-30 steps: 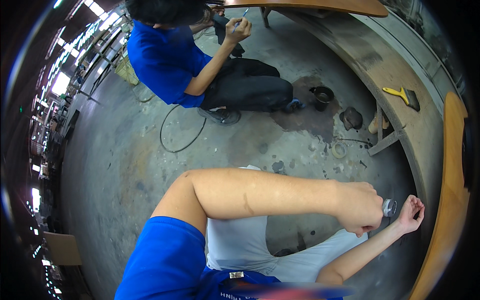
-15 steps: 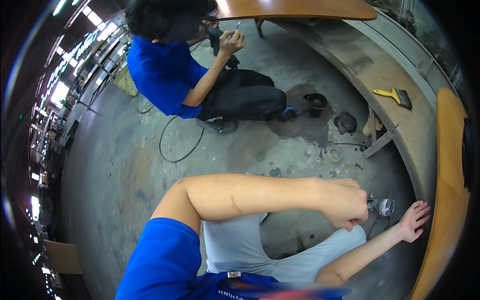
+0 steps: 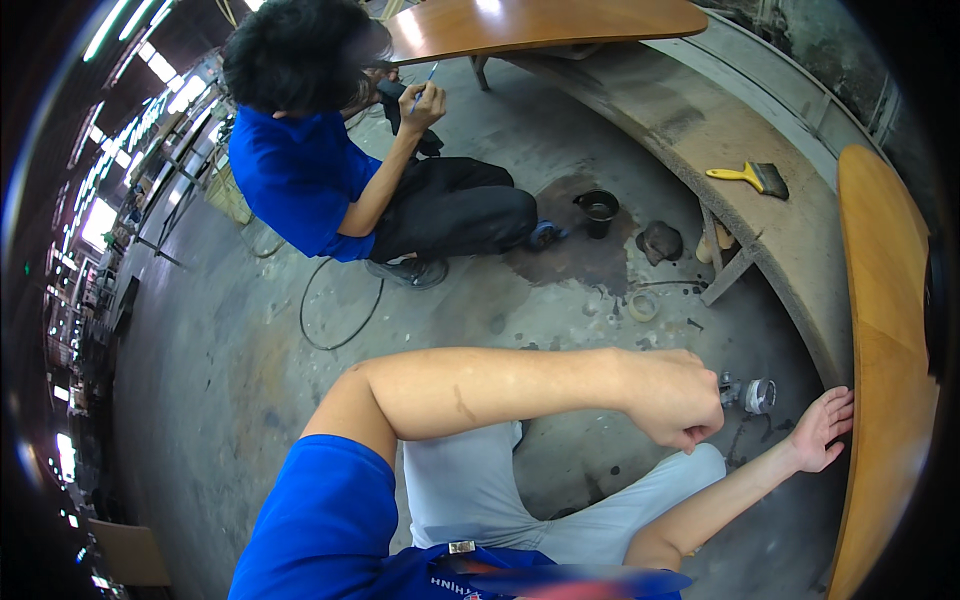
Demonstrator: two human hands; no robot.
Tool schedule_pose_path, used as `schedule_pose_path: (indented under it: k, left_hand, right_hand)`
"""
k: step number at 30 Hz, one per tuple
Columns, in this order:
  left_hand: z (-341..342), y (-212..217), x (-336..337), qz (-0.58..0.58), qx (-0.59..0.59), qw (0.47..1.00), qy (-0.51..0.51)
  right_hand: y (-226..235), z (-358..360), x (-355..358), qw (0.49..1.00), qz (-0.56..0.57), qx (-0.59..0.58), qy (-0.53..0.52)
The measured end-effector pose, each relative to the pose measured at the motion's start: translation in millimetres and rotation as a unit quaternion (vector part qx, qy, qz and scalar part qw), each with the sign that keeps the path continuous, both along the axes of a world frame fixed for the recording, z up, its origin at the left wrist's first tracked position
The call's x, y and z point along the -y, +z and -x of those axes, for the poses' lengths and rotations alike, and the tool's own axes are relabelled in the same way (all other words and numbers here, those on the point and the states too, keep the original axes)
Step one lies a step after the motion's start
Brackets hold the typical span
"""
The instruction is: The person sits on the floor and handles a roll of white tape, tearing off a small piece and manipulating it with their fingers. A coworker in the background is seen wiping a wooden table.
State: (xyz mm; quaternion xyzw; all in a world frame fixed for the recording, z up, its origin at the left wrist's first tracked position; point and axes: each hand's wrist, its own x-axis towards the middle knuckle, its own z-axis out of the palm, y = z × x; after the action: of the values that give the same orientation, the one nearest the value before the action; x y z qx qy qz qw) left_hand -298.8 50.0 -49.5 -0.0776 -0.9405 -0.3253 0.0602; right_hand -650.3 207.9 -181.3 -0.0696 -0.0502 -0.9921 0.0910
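Small metal tool [image 3: 748,393], silvery round head, beside wooden panel [image 3: 885,340].

The concrete floor [image 3: 200,330] is grey and stained. Beyond the fingers of the left hand [image 3: 680,400], on a dark wet patch [image 3: 575,250], stands a small black cup [image 3: 598,212], and beside it lies a dark lump [image 3: 659,241]. Nearer to these fingers lies a roll of tape [image 3: 642,305]. A black cable [image 3: 340,310] makes a loop on the floor. Far beyond the fingertips of the right hand [image 3: 822,430], a yellow brush [image 3: 750,176] lies on the curved bench [image 3: 740,130].
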Motion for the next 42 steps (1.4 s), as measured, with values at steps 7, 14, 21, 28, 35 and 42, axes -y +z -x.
schedule_pose_path:
  k: [7,14,21,28,35,42]
  left_hand:
    - [8.1,5.5,-1.7,-0.015,-0.007,1.0,-0.02]
    - [4.8,5.6,1.6,-0.009,-0.015,0.998,-0.058]
    - [3.2,33.9,-19.2,-0.017,0.035,0.999,-0.026]
    - [21.2,19.1,-21.0,-0.005,0.044,0.998,-0.036]
    - [39.7,13.8,-31.7,0.0,0.035,0.998,-0.049]
    - [46.7,10.0,-32.4,0.005,0.039,0.997,-0.068]
  right_hand:
    - [5.5,-3.8,-0.6,0.999,-0.043,0.011,-0.02]
    - [16.8,-22.9,1.3,0.988,-0.031,-0.085,0.124]
    - [40.2,-52.6,4.3,0.992,0.058,0.105,0.045]
    - [49.1,-55.6,-9.8,0.997,-0.001,0.068,0.031]
    - [49.0,-54.2,-28.4,0.996,-0.033,0.067,0.041]
    - [40.8,-51.4,-36.4,0.995,-0.038,0.07,0.055]
